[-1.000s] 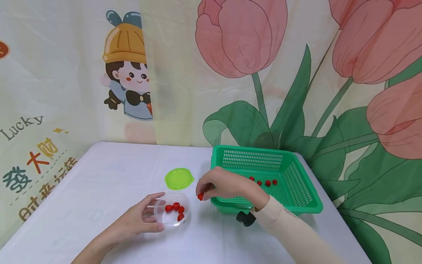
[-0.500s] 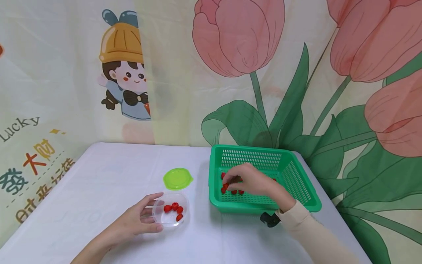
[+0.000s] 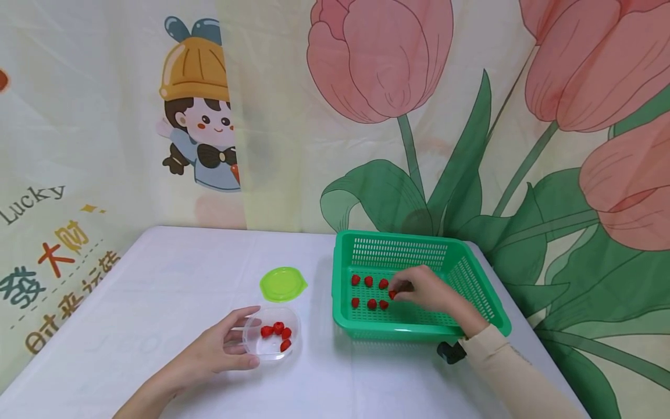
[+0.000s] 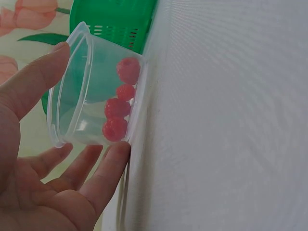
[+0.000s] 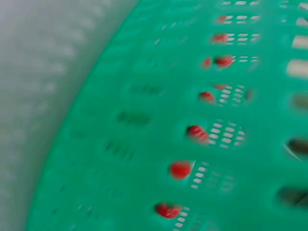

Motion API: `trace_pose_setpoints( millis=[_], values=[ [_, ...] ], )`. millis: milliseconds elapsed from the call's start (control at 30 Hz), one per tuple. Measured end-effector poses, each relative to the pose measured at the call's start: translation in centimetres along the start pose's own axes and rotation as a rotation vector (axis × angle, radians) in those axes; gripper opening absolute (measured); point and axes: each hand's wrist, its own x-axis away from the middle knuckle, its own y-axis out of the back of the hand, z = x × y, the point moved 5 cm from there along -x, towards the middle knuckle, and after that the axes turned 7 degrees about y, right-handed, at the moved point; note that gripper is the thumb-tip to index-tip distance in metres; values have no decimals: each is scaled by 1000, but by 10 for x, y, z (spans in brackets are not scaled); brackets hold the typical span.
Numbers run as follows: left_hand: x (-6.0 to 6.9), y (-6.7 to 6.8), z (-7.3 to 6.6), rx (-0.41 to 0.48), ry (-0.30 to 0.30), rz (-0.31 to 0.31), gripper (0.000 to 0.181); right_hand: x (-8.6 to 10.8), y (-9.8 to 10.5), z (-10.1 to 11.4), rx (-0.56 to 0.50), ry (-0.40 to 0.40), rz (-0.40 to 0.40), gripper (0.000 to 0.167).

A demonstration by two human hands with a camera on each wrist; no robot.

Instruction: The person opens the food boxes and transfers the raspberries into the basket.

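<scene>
My left hand [image 3: 211, 349] holds a clear round plastic container [image 4: 103, 72] between thumb and fingers on the white table. Several red raspberries [image 4: 117, 108] lie in its bottom. Inside the green basket [image 3: 398, 333], my right hand [image 3: 426, 288] pinches a raspberry [image 3: 392, 295] at its fingertips, low over the basket floor. More raspberries [image 3: 369, 281] lie there in two rows, left of the hand and partly behind it. In the blurred right wrist view, raspberries [image 5: 181, 170] line the basket floor, and the right hand's fingers cannot be made out.
A bright green lid [image 3: 283, 284] lies flat on the white table [image 3: 193, 273], behind the container and left of the basket. A printed cloth with tulips [image 3: 387, 58] hangs behind the table.
My right hand has moved right from beside the container into the basket, then further right along the raspberries, a raspberry at its fingertips. My left hand and the container have stayed put.
</scene>
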Motion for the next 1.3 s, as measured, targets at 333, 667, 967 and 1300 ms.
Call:
trace_pose_setpoints(
  millis=[333,667,967,1300],
  values=[
    [0,0,1,5,0,5,95,4,-10,-17,40,-23,38,11],
    [-1,-1,1,3,-1,0,95,3,-19,-21,52,-48,75,11],
    [-1,-1,1,3,2,0,95,4,-24,-22,58,-53,88,13],
    [-1,0,2,-13,8,-10,95,4,-24,-23,50,-62,97,14]
  ],
)
